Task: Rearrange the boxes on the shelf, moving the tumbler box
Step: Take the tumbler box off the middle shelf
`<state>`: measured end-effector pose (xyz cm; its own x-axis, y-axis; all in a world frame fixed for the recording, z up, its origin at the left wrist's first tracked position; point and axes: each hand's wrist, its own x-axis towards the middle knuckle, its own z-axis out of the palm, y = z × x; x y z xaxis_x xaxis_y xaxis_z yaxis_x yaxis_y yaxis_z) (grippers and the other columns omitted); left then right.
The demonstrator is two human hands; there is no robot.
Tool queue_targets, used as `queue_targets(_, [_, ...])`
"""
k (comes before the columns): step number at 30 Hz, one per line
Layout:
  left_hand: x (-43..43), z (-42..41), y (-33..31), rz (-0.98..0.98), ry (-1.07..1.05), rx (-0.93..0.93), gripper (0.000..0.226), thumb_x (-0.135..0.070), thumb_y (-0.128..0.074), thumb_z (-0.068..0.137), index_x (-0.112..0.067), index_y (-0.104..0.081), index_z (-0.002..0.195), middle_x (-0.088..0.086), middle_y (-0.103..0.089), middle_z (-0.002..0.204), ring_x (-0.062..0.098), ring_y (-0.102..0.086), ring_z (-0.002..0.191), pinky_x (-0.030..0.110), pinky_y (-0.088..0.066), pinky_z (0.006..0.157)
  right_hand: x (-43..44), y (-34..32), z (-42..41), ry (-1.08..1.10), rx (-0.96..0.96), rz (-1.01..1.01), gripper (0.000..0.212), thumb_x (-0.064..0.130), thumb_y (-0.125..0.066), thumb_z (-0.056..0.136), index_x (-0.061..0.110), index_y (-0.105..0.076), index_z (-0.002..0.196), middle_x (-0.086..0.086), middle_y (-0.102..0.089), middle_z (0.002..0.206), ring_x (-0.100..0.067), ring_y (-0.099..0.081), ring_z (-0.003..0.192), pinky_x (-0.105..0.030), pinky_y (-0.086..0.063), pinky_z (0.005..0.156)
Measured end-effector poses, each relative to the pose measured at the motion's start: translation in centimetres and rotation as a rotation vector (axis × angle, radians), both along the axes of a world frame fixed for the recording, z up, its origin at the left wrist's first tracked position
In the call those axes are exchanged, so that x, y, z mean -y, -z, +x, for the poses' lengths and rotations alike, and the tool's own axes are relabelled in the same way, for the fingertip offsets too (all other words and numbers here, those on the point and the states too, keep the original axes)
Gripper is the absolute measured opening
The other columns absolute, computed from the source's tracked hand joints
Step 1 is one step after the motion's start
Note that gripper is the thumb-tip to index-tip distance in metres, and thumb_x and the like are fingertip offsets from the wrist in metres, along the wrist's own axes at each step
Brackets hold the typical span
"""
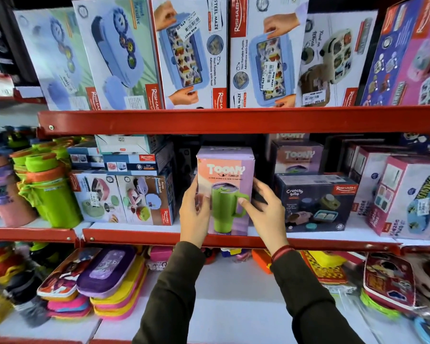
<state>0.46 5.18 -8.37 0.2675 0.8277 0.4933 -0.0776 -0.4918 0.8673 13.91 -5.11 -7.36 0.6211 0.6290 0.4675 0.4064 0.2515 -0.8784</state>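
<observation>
A tall pink and purple Toony tumbler box (226, 170), printed with a green mug, stands upright at the front of the middle shelf (233, 240). My left hand (195, 214) wraps its left side with fingers curled onto the front. My right hand (265, 209) holds the right side, thumb on the front face. More Toony tumbler boxes (297, 157) stand behind to the right, partly hidden in shadow.
A dark Crunchy Bite box (315, 202) sits just right of the tumbler box; lunch box cartons (124, 198) stand stacked to the left. Green bottles (50, 189) fill the far left. Large boxes line the top shelf (233, 120); pencil cases (104, 271) lie below.
</observation>
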Motion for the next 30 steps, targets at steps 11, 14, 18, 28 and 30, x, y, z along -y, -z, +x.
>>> queue_targets(11, [4.5,-0.9,-1.4,0.088,-0.004,0.16,0.044,-0.031,-0.062,0.096,-0.043,-0.051,0.136,-0.005,-0.06,0.133,0.014,-0.06,0.123,0.041,-0.051,0.106,6.2,-2.2,-0.7,0.104,0.143,0.113,0.056,0.023,-0.081,0.085,0.031,-0.062,0.137,0.024,-0.069,0.123,-0.004,-0.073,0.106,-0.036,-0.064,0.09])
queue_targets(14, [6.3,-1.3,-0.8,0.108,-0.026,0.165,0.043,-0.033,-0.063,0.094,-0.04,-0.053,0.135,-0.001,-0.061,0.129,0.016,-0.06,0.119,0.04,-0.051,0.104,8.2,-1.4,-0.7,0.122,0.145,0.132,0.055,0.029,-0.083,0.083,0.035,-0.063,0.134,0.012,-0.073,0.126,-0.014,-0.074,0.099,-0.041,-0.064,0.08])
queue_targets(18, [8.6,-1.5,1.0,0.129,-0.027,0.158,0.045,-0.03,-0.064,0.094,-0.027,-0.056,0.138,0.001,-0.06,0.121,0.004,-0.058,0.105,0.018,-0.047,0.091,10.6,0.6,-1.0,0.189,0.147,0.143,0.051,0.028,-0.083,0.082,0.028,-0.067,0.13,0.008,-0.074,0.123,-0.009,-0.072,0.101,-0.041,-0.062,0.083])
queue_targets(28, [11.7,-2.8,11.3,0.087,0.015,-0.031,0.046,-0.034,-0.073,0.087,-0.037,-0.059,0.13,-0.004,-0.065,0.121,0.01,-0.063,0.114,0.032,-0.055,0.09,15.0,11.6,0.0,0.199,0.09,-0.066,0.058,0.043,-0.082,0.075,0.047,-0.058,0.128,0.009,-0.071,0.128,-0.015,-0.073,0.102,-0.052,-0.061,0.084])
queue_targets(30, [12.1,-3.1,13.1,0.018,0.051,-0.103,0.047,-0.033,-0.075,0.085,-0.043,-0.059,0.128,-0.006,-0.067,0.123,0.009,-0.065,0.112,0.027,-0.059,0.08,15.5,13.7,0.3,0.178,0.074,-0.13,0.063,0.04,-0.083,0.077,0.057,-0.051,0.129,0.015,-0.067,0.133,-0.017,-0.07,0.114,-0.049,-0.061,0.089])
